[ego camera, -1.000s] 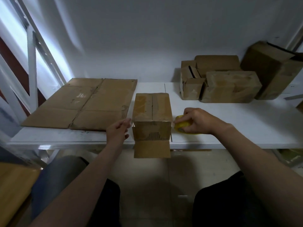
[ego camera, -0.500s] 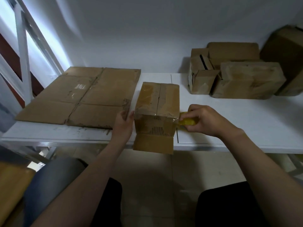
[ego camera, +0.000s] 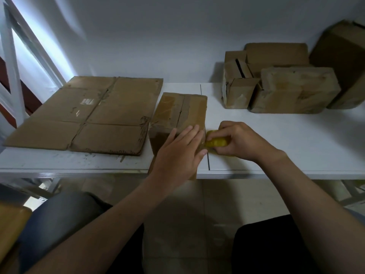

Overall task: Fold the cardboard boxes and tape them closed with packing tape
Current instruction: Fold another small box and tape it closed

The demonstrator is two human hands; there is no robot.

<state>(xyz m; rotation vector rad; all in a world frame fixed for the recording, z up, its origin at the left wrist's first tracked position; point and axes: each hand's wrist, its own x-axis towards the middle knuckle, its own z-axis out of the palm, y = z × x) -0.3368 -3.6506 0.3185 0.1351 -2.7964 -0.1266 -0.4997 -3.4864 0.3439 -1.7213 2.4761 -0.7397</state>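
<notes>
A small folded cardboard box (ego camera: 180, 112) stands at the front edge of the white table (ego camera: 296, 147), its top flaps meeting along a taped seam. My left hand (ego camera: 180, 151) lies flat over the box's near top edge and front face, fingers straight, pressing on it. My right hand (ego camera: 239, 141) grips a yellow roll of packing tape (ego camera: 216, 142) right beside the box's near right corner. The box's front face and lower flap are mostly hidden behind my left hand.
A large flattened cardboard sheet (ego camera: 92, 115) lies on the table's left half. Several closed boxes (ego camera: 294, 89) are stacked at the back right against the wall. A window frame (ego camera: 11, 62) stands at the far left. My knees are below the table edge.
My left hand moved from the box's left side onto its near top edge and front, now pressing flat. The right hand with the tape roll stayed at the box's right corner.
</notes>
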